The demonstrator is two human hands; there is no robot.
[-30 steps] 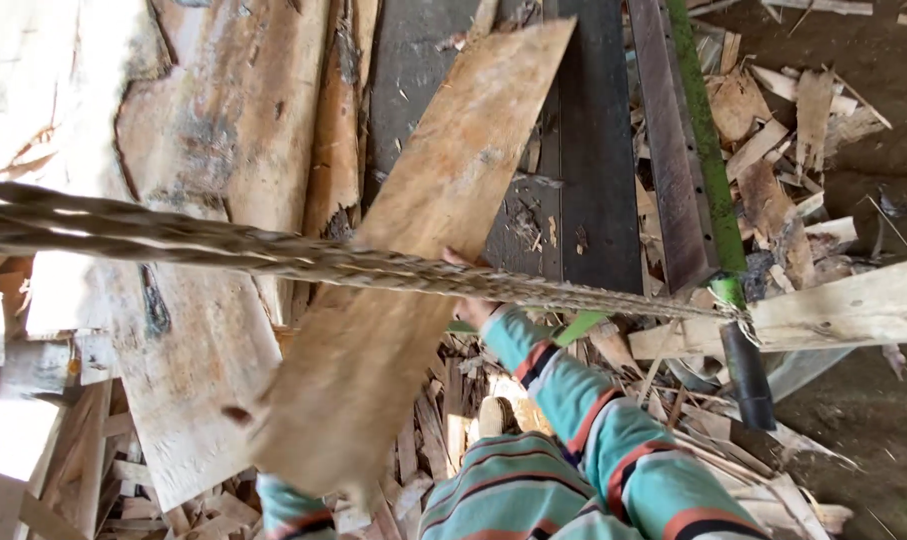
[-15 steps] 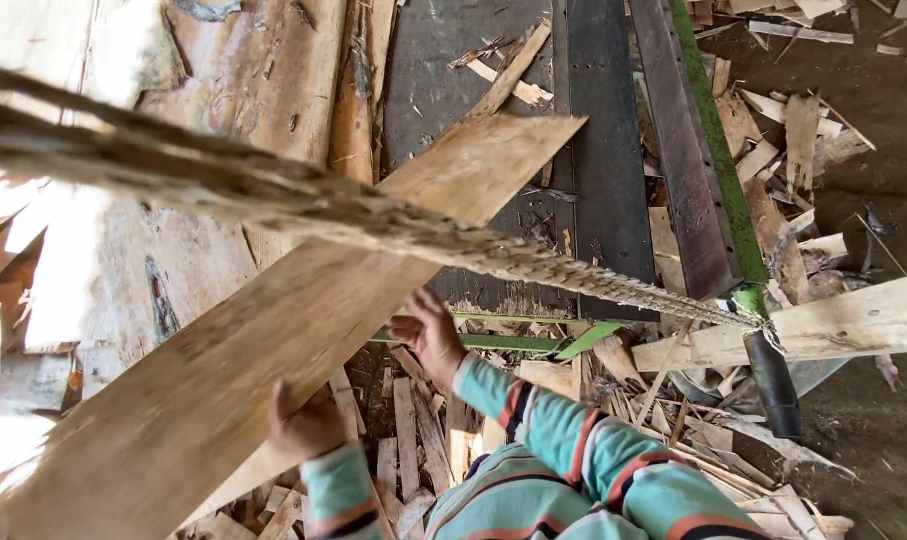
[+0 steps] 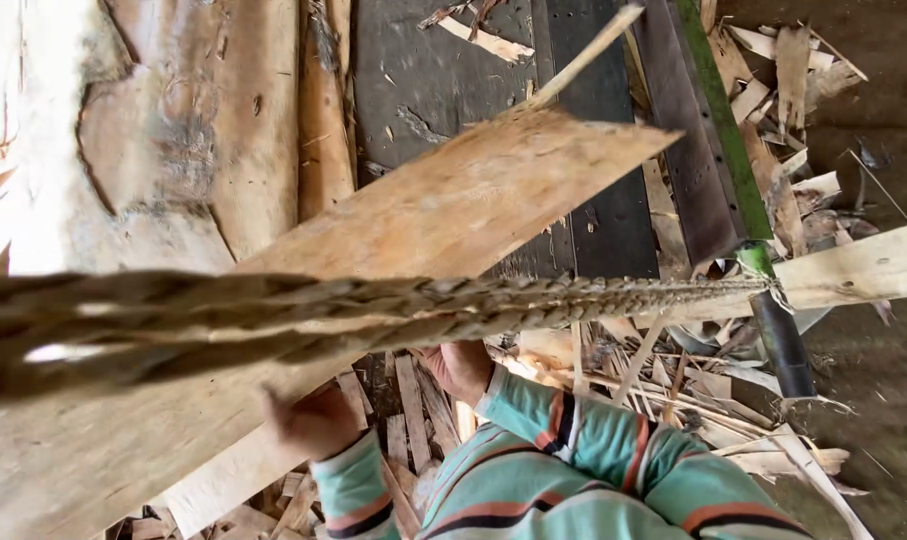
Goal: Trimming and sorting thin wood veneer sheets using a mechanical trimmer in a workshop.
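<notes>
Plank (image 3: pixel 443 210), long and flat and made of pale wood, lies slanted across the picture from the low left corner up to the right, where its rough cut end sits over a dark metal plate (image 3: pixel 453 80). Far on the left, behind the plank, lie big slabs of wood (image 3: pixel 173 140) with peeling, curly bark. A thick twisted rope (image 3: pixel 273 320) runs from the left edge across the front of the plank and gets thinner toward the right, where it meets a green pole (image 3: pixel 723 140) with a black handle (image 3: pixel 783 345) at its low end. Under the rope, near the bottom of the picture, the left hand (image 3: pixel 313 420) is pressed against the low edge of the plank with its fingers curled onto the wood, so it is gripping the plank. Just to the right of it, the right hand (image 3: pixel 460 368) is tucked under the rope and touches the same edge of the plank; its fingers are mostly hidden, so I cannot tell if it is open or closed. Both arms wear a teal sweater with orange and dark stripes (image 3: pixel 573 470). Below and around the hands, the ground is full of thin wood scraps and chips (image 3: pixel 413 420). On the right, a pale board (image 3: pixel 853 270) sticks out sideways past the green pole, and more broken wood bits (image 3: pixel 783 70) lie in a pile in the top right by the dirt floor (image 3: pixel 873 420).
</notes>
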